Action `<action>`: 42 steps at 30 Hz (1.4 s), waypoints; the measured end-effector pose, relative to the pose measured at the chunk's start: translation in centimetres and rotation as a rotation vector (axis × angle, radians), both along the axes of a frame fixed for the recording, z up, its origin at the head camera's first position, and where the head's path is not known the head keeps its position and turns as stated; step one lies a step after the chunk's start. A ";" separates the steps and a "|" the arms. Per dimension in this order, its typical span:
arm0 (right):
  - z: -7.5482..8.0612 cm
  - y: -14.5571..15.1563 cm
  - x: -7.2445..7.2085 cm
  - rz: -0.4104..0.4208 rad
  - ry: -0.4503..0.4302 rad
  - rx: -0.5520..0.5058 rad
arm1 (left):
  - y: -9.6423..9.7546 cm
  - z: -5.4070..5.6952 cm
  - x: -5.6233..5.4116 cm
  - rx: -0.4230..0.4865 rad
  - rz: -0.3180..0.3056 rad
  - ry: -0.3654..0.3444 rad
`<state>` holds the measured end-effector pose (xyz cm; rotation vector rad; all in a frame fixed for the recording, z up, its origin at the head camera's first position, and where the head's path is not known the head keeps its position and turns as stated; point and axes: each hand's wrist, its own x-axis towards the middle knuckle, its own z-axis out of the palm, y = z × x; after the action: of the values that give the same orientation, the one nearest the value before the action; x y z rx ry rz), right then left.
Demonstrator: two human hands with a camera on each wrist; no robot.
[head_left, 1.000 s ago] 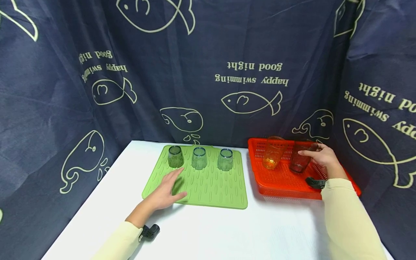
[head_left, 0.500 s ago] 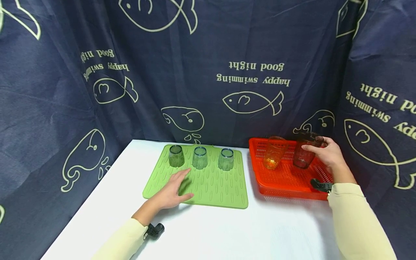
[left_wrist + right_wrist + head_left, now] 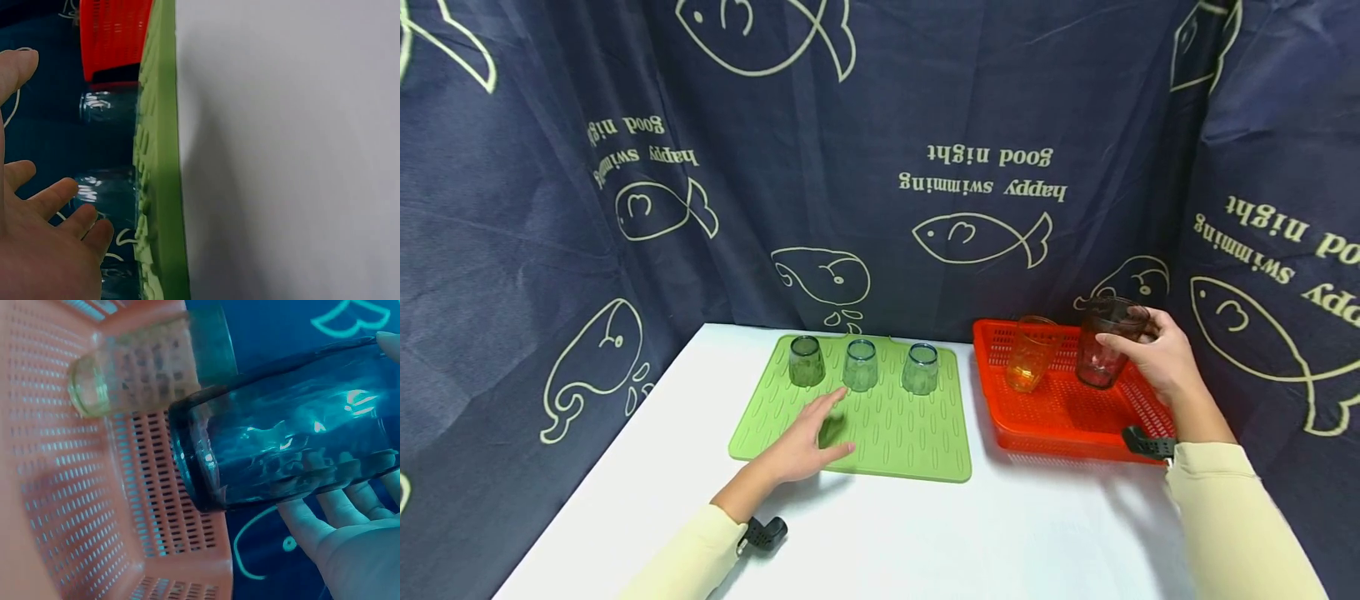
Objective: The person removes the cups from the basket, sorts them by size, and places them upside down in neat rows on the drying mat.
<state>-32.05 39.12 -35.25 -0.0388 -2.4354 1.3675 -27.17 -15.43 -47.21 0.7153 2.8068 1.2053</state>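
Note:
My right hand (image 3: 1161, 358) grips a dark, tinted drinking glass (image 3: 1097, 358) near its upper part, thumb on one side and fingers on the other. The glass is tilted a little, over the back of the red basket (image 3: 1067, 447); in the right wrist view its thick base (image 3: 194, 459) points toward the basket wall. An amber glass (image 3: 1028, 362) leans inside the basket, left of the dark one. Over the front of the green mat (image 3: 895, 433) my left hand (image 3: 797, 446) hovers with spread fingers, holding nothing.
Along the mat's back part stand a greyish-green glass (image 3: 806, 365) and two clear bluish glasses, a middle one (image 3: 861, 368) and a right-hand one (image 3: 920, 372), narrower ends up. A dark fish-print curtain (image 3: 850, 167) rises behind the white table (image 3: 940, 533).
My right hand has lifted the dark glass up and slightly right in the basket. My left hand has drifted a little to the right over the mat.

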 end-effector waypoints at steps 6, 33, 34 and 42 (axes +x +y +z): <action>-0.1 -1.7 1.0 0.016 0.007 0.058 | 0.3 0.1 0.1 0.051 0.003 0.000; -0.8 -9.3 6.3 0.285 0.172 -0.056 | 1.9 0.8 0.6 0.237 -0.069 -0.087; -0.8 -9.5 6.5 0.299 0.181 -0.060 | 1.9 0.9 0.6 0.249 -0.074 -0.098; -1.0 -11.5 7.5 0.389 0.209 -0.086 | 2.4 0.9 0.7 0.325 -0.108 -0.143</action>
<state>-24.52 27.61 -36.29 0.5553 -2.2836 1.5428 -26.48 -13.02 -46.30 0.7467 2.4520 1.6401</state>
